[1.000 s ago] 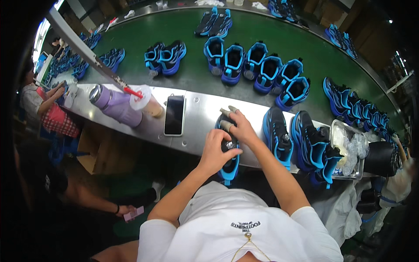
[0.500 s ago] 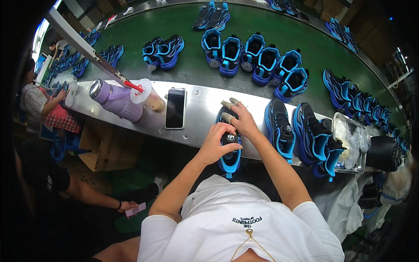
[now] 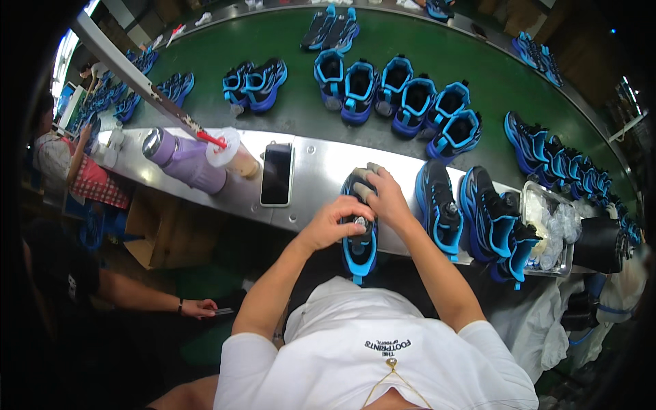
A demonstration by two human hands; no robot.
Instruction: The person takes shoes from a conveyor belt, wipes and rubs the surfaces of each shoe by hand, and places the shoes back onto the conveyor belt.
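Far left, a person in a checked apron [image 3: 101, 182] was beside the metal ledge [image 3: 318, 167]. Next along the ledge came a purple bottle [image 3: 195, 164], a lidded cup [image 3: 240, 162] near it, and a phone [image 3: 277, 175] with a dark screen. The left hand [image 3: 336, 223] had its thumb and fingers closed about the round dial of a black-and-blue shoe [image 3: 360, 260], which lay toe outward on the ledge, its heel past the near edge. The right hand [image 3: 388, 196] bent its covered fingertips over the shoe's front; whether they clamped it could not be told. Further right were three more shoes [image 3: 437, 195], then a metal tray [image 3: 559, 271] holding clear plastic.
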